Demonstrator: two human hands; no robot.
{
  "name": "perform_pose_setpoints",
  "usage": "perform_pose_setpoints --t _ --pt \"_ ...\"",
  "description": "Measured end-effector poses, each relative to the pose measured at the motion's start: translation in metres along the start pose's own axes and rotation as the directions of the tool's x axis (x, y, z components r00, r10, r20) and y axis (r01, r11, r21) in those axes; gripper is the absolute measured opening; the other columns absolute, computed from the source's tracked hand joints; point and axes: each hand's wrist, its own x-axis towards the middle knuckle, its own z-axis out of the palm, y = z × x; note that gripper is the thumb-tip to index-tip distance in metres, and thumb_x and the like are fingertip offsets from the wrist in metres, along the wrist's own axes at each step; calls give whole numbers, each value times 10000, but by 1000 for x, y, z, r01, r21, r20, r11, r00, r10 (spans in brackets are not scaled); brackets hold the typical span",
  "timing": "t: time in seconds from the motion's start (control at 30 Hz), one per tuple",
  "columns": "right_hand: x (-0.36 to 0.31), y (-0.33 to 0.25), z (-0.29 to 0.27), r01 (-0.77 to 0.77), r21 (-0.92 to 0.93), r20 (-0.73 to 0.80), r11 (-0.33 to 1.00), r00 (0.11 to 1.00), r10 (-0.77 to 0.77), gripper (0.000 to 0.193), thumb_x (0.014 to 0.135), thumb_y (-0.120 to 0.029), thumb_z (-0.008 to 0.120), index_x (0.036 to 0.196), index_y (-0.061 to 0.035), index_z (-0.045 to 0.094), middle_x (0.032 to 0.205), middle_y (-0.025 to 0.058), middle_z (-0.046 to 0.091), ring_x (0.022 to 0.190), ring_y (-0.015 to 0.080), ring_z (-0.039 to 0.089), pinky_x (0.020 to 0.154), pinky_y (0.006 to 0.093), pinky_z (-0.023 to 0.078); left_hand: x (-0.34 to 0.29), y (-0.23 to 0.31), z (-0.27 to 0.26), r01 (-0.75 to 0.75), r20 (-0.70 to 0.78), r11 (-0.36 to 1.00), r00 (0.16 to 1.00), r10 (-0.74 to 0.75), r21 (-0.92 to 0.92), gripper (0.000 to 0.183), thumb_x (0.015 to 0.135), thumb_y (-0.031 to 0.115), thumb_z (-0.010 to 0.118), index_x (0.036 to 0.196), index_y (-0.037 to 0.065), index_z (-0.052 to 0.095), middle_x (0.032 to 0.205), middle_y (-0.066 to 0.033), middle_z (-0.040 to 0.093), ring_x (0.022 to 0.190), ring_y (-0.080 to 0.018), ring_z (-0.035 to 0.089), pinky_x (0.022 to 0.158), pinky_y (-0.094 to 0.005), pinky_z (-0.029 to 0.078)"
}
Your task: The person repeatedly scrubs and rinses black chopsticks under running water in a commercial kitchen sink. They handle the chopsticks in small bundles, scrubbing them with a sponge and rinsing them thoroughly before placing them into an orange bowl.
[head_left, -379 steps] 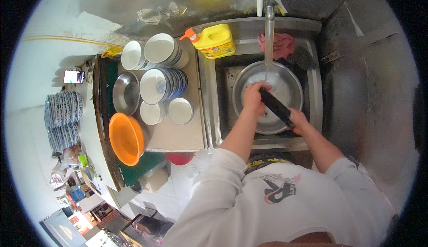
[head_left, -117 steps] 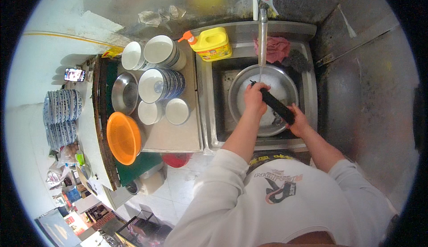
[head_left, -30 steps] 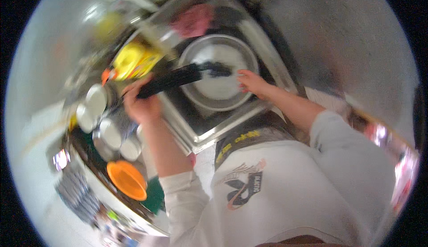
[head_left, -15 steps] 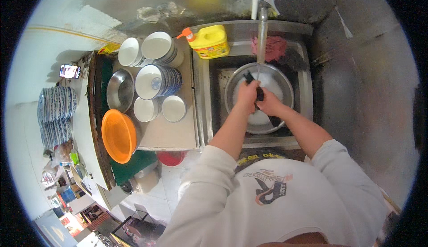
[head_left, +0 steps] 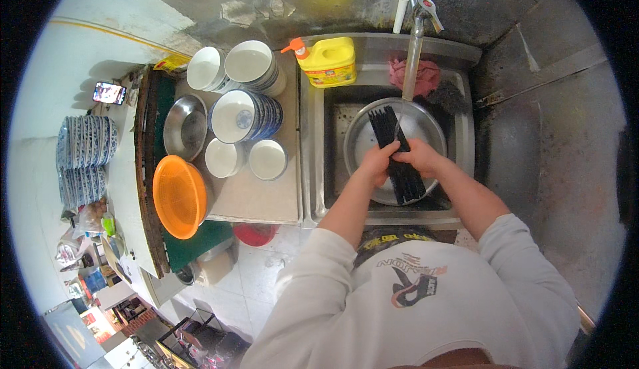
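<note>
A bundle of black chopsticks (head_left: 405, 181) lies slantwise over a round metal basin (head_left: 353, 149) in the sink. My left hand (head_left: 378, 163) is closed around the bundle's left side at its middle. From the right, my right hand (head_left: 422, 159) grips the same bundle, and the two hands nearly meet. The faucet (head_left: 413, 63) hangs over the basin, with a thin stream of water falling beside the chopsticks. Most of the basin's inside shows pale and wet; the rest is hidden by my hands and the bundle.
Behind the sink's left part stands a yellow detergent bottle (head_left: 331, 63) with an orange pump. A pink cloth (head_left: 414, 76) and a dark scrubber (head_left: 450, 96) rest on the back rim. Stacked bowls (head_left: 233, 117), a metal bowl (head_left: 186, 128) and an orange basket (head_left: 178, 196) occupy the left counter.
The chopsticks have turned flatter and spread into a wider row, now showing at full length. The foamy water in the basin looks less white. The whole view has shifted slightly.
</note>
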Motion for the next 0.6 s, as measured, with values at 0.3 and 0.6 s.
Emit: perform_pose_setpoints --t 0.3,0.6 --pt "-12 -7 1 -138 122 -55 983 988 146 295 916 -84 604 1192 10 564 1043 101 657 909 235 662 817 404 549 -22 12 -18 79 37 991 996 -75 -110 284 944 113 578 1213 33 532 1074 -113 646 971 -287 644 844 -456 529" --pt "-17 -10 -11 -201 136 -17 970 979 205 300 930 -123 598 1200 4 571 1106 121 656 974 257 657 853 435 541 -34 7 -12 48 26 992 999 -45 -115 265 922 54 538 1173 -20 576 1100 -137 646 973 -293 640 875 -454 513"
